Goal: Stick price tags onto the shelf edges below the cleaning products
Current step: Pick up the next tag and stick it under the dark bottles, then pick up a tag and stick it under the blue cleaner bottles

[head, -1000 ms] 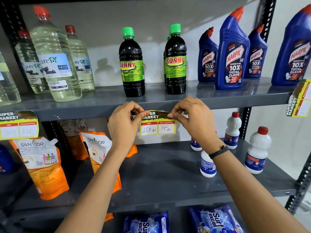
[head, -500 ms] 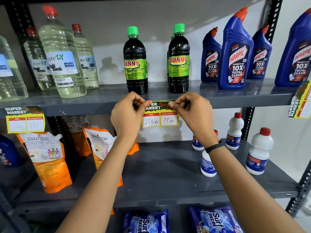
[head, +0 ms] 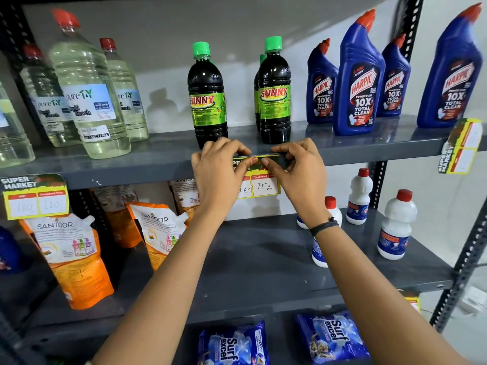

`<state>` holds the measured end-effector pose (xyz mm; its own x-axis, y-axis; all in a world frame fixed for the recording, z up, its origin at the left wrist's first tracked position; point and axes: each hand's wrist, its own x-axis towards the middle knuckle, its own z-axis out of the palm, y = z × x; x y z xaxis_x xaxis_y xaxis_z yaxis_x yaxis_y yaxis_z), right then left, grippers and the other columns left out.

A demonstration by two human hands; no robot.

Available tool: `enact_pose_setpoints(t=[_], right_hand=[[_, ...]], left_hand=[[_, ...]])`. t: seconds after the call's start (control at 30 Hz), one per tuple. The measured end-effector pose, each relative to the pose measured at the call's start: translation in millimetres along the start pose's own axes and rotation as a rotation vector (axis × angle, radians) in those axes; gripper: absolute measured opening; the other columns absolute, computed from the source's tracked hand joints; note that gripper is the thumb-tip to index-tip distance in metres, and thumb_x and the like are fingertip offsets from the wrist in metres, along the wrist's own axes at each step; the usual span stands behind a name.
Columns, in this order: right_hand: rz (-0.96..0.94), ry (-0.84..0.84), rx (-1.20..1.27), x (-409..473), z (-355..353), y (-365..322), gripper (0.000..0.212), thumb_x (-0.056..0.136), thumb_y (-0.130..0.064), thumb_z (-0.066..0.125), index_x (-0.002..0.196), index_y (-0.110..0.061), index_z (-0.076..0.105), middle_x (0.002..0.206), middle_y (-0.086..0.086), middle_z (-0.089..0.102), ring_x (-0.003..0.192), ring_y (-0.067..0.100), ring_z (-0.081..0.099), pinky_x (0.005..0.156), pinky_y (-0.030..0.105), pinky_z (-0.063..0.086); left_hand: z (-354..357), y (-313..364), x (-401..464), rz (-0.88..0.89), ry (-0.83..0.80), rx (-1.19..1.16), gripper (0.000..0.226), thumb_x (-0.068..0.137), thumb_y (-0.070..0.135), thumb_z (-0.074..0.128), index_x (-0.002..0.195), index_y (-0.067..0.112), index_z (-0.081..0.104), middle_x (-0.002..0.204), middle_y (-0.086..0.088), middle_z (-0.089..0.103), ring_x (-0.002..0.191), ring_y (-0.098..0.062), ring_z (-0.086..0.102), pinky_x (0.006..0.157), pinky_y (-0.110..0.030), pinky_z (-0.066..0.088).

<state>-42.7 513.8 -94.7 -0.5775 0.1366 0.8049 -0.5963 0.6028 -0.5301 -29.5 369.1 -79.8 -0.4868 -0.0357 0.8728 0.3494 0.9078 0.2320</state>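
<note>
A yellow and green price tag [head: 264,184] marked "75" lies against the grey upper shelf edge [head: 131,171], below two dark Sunny bottles [head: 208,98]. My left hand [head: 218,172] covers the tag's left part, thumb pressing on its top strip. My right hand [head: 297,167] pinches the tag's top right corner against the edge. Another tag [head: 35,197] hangs on the same edge at the far left, under the clear bleach bottles [head: 87,90]. A third tag [head: 459,147] hangs at the far right below blue Harpic bottles [head: 358,77].
The lower shelf [head: 258,262] carries orange Santoor pouches [head: 71,256] on the left and small white bottles [head: 396,227] on the right. Blue Surf Excel packs [head: 234,343] lie beneath. A perforated black upright [head: 463,264] frames the rack's right side.
Both hands have lifted the tag from below the shelf edge up onto it. Its top strip now sits flat on the edge, and my left hand covers more of it.
</note>
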Motion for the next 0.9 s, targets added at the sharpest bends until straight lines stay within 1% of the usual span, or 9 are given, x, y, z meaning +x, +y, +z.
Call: enact_pose_setpoints(t=[0.1, 0.33, 0.4, 0.53, 0.6, 0.67, 0.73, 0.83, 0.9], right_hand=[[0.002, 0.0, -0.008, -1, 1, -1, 0.03, 0.076, -0.035, 0.075, 0.1, -0.019, 0.068, 0.094, 0.004, 0.055, 0.075, 0.009, 0.05, 0.064, 0.035, 0.054], [-0.034, 0.008, 0.042, -1, -10, 5, 0.025, 0.08, -0.03, 0.072, 0.102, -0.018, 0.068, 0.091, -0.002, 0.05, 0.069, 0.01, 0.05, 0.065, 0.032, 0.052], [-0.048, 0.039, 0.032, -2, -17, 7, 0.023, 0.082, -0.029, 0.07, 0.102, -0.019, 0.067, 0.093, 0.0, 0.054, 0.067, 0.01, 0.051, 0.064, 0.03, 0.052], [-0.075, 0.101, 0.0, -2, -41, 15, 0.018, 0.085, -0.028, 0.067, 0.099, -0.018, 0.067, 0.096, 0.003, 0.06, 0.063, -0.003, 0.05, 0.062, 0.014, 0.045], [-0.044, 0.177, -0.104, 13, -109, 75, 0.018, 0.086, -0.029, 0.066, 0.099, -0.017, 0.067, 0.098, 0.002, 0.061, 0.071, 0.0, 0.052, 0.064, 0.018, 0.047], [-0.072, 0.209, -0.139, 13, -115, 83, 0.018, 0.086, -0.031, 0.066, 0.098, -0.017, 0.066, 0.098, 0.003, 0.063, 0.08, 0.012, 0.057, 0.064, 0.025, 0.048], [-0.074, 0.241, -0.17, 16, -124, 82, 0.02, 0.086, -0.033, 0.065, 0.096, -0.016, 0.067, 0.095, 0.005, 0.063, 0.081, 0.019, 0.058, 0.062, 0.027, 0.046], [-0.104, 0.293, -0.185, 25, -154, 105, 0.019, 0.086, -0.031, 0.064, 0.092, -0.014, 0.069, 0.093, 0.008, 0.065, 0.083, 0.024, 0.059, 0.066, 0.025, 0.044], [-0.135, 0.323, -0.229, 39, -184, 133, 0.019, 0.086, -0.031, 0.063, 0.091, -0.013, 0.069, 0.094, 0.008, 0.066, 0.087, 0.026, 0.059, 0.072, 0.019, 0.038]], left_hand=[[1, -1, 0, -0.001, 0.012, 0.01, 0.012, 0.081, 0.037, 0.066, 0.087, 0.027, 0.064, 0.094, 0.002, 0.065, 0.095, -0.025, 0.055, 0.073, -0.033, 0.024], [2, 4, -4, -0.009, 0.037, -0.054, 0.011, 0.081, 0.034, 0.065, 0.09, 0.027, 0.066, 0.096, 0.004, 0.066, 0.099, -0.025, 0.055, 0.076, -0.033, 0.026], [-1, 8, -10, -0.03, 0.094, -0.102, 0.014, 0.084, 0.034, 0.062, 0.094, 0.025, 0.066, 0.097, 0.003, 0.067, 0.099, -0.024, 0.055, 0.079, -0.034, 0.03], [-1, 29, -23, -0.029, 0.301, -0.189, 0.013, 0.09, 0.025, 0.056, 0.094, 0.018, 0.066, 0.09, 0.0, 0.069, 0.09, -0.025, 0.056, 0.077, -0.032, 0.034], [58, 105, -31, 0.036, 0.309, -0.33, 0.012, 0.091, 0.018, 0.055, 0.092, 0.013, 0.066, 0.085, -0.003, 0.069, 0.082, -0.024, 0.055, 0.074, -0.031, 0.036], [59, 111, -41, 0.082, 0.328, -0.356, 0.012, 0.091, 0.013, 0.054, 0.09, 0.01, 0.065, 0.081, -0.004, 0.068, 0.076, -0.021, 0.052, 0.071, -0.029, 0.037], [62, 116, -50, 0.136, 0.366, -0.409, 0.013, 0.091, 0.013, 0.052, 0.088, 0.009, 0.064, 0.078, -0.002, 0.065, 0.075, -0.015, 0.049, 0.07, -0.023, 0.034], [97, 152, -61, 0.082, 0.35, -0.519, 0.01, 0.09, 0.014, 0.05, 0.086, 0.015, 0.059, 0.077, 0.008, 0.056, 0.073, -0.007, 0.044, 0.068, -0.018, 0.033], [129, 190, -66, 0.003, 0.321, -0.612, 0.009, 0.09, 0.017, 0.05, 0.085, 0.017, 0.058, 0.077, 0.011, 0.053, 0.071, -0.01, 0.046, 0.066, -0.017, 0.035]])
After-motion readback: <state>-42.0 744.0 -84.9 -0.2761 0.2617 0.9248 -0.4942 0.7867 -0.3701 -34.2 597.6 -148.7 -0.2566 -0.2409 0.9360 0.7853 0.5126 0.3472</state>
